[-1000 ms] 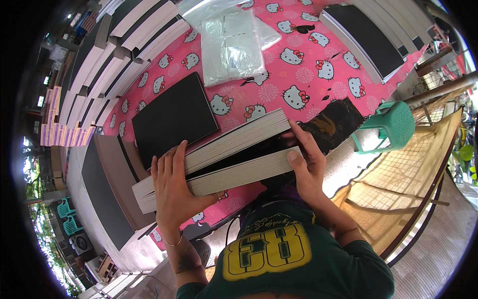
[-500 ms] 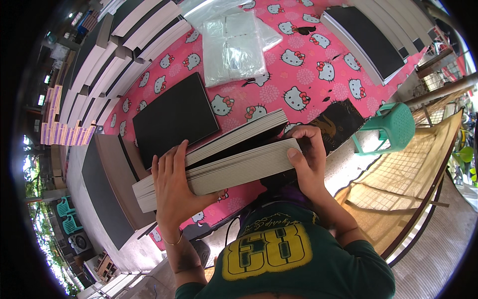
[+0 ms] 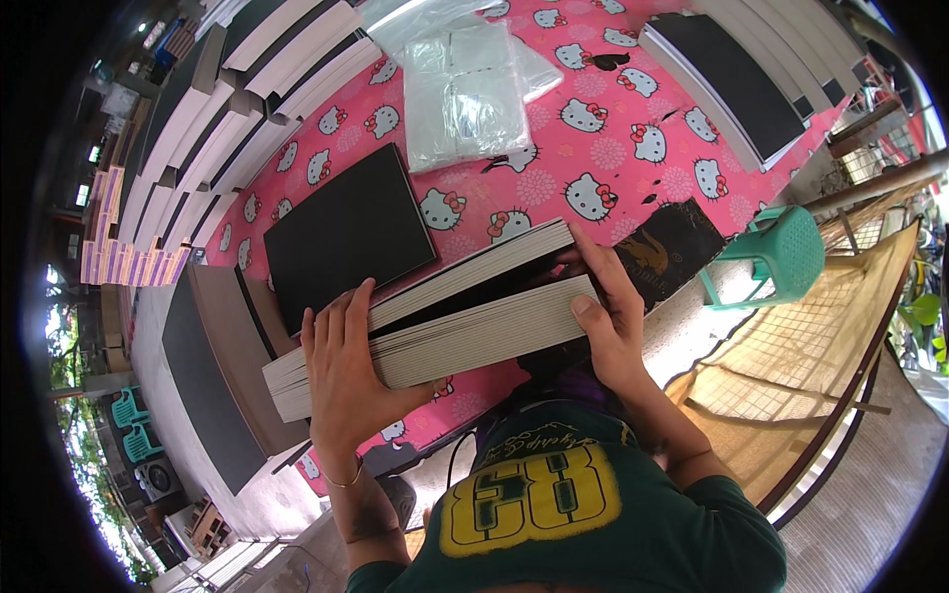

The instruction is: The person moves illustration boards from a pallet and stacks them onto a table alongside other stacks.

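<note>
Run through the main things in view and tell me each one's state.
Thick page block: parted into two sections
Left hand: holding the block's left part
Right hand: holding the block's right end
Thin black item: lying flat
Clear plastic packs: stacked flat
Green stool: seemingly upright
Thick books at left: stacked, closed

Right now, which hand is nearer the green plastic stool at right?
Right. The right hand, at the right end of the pale page block, is left of the stool; the left hand is farther left.
</note>
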Demonstrator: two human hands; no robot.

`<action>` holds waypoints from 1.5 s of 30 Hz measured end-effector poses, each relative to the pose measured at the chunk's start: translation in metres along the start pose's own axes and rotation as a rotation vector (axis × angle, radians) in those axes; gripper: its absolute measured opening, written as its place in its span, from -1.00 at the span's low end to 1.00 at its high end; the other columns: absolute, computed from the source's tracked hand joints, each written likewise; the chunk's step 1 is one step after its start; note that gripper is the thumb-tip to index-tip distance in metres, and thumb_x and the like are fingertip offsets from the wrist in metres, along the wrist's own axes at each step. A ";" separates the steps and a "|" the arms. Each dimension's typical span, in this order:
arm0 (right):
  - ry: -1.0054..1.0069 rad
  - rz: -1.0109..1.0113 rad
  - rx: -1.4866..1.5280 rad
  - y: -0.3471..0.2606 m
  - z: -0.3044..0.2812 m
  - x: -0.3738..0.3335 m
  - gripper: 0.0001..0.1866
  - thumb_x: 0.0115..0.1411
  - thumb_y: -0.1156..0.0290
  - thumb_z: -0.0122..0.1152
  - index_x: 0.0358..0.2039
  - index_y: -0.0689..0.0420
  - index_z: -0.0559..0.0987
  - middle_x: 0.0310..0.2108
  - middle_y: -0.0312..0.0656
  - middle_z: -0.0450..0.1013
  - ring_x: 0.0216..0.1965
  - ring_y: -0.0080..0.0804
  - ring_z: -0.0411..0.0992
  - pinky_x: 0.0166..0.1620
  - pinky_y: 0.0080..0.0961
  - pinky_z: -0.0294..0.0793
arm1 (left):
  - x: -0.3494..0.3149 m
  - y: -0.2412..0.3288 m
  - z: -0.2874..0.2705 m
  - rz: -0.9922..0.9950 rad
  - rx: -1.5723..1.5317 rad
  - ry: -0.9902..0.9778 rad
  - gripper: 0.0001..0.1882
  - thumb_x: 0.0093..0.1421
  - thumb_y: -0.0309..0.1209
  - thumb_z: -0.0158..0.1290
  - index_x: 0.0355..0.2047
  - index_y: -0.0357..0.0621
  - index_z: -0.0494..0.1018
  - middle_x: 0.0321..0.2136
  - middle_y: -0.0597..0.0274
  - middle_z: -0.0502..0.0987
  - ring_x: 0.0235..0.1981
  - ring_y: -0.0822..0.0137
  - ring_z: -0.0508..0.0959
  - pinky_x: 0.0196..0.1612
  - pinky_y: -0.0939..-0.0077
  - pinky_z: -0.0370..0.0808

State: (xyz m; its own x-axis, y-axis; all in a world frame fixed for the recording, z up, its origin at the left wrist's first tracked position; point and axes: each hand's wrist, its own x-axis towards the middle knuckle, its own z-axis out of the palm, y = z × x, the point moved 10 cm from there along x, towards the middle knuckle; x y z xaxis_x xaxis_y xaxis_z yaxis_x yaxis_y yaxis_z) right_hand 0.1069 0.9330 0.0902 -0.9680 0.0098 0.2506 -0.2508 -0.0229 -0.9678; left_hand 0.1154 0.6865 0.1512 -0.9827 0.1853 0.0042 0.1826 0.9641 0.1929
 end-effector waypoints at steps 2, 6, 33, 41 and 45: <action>0.010 -0.004 -0.009 0.001 0.000 0.000 -0.33 0.06 0.44 0.01 0.26 0.23 0.31 -0.08 -0.08 0.39 -0.08 -0.35 0.33 0.04 -0.49 0.29 | 0.000 -0.001 0.002 -0.007 -0.005 -0.007 0.18 -0.49 -0.10 0.40 0.25 -0.06 0.20 0.07 0.00 0.37 0.15 -0.05 0.35 0.35 -0.07 -0.02; 0.025 -0.026 -0.013 0.002 -0.002 0.000 -0.34 0.08 0.43 0.02 0.26 0.23 0.31 -0.10 -0.09 0.38 -0.09 -0.34 0.33 0.03 -0.48 0.29 | 0.001 0.002 0.000 0.028 0.039 0.006 0.22 -0.46 0.15 0.41 0.21 -0.15 0.22 0.04 0.02 0.38 0.13 0.03 0.37 0.31 -0.13 0.02; -0.205 -0.103 0.195 0.058 0.012 -0.012 0.15 -0.20 -0.39 0.38 0.17 0.26 0.26 0.05 -0.05 0.37 0.09 -0.29 0.36 0.12 -0.32 0.30 | -0.031 0.017 0.003 0.154 0.070 -0.039 -0.14 -0.20 0.08 0.37 -0.05 -0.29 0.36 -0.10 -0.04 0.48 -0.07 -0.02 0.51 -0.02 0.11 0.42; -0.143 -0.276 -0.102 -0.069 -0.009 0.025 -0.22 -0.09 -0.04 0.49 -0.01 0.30 0.48 -0.24 -0.09 0.52 -0.18 -0.36 0.50 -0.09 -0.37 0.45 | -0.025 0.032 -0.054 0.205 -0.147 0.104 -0.33 -0.20 -0.07 0.43 -0.21 -0.23 0.41 -0.31 -0.01 0.56 -0.25 0.06 0.61 -0.17 0.32 0.50; 0.068 -0.753 -0.399 -0.237 -0.073 0.033 -0.12 -0.17 0.09 0.56 0.13 0.22 0.41 0.02 -0.06 0.45 0.08 -0.25 0.39 0.12 -0.32 0.31 | -0.023 0.071 -0.125 0.290 -0.509 0.343 -0.38 -0.23 -0.30 0.48 -0.17 -0.24 0.45 -0.34 0.08 0.59 -0.34 0.28 0.62 -0.22 0.42 0.52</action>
State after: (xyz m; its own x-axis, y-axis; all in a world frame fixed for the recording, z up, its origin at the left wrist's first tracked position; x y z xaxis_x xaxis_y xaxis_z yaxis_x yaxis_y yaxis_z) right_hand 0.1346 1.0121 0.3264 -0.5379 -0.0588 0.8409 -0.7950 0.3672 -0.4829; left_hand 0.1471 0.7272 0.2874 -0.8660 0.2707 0.4204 0.4850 0.6590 0.5749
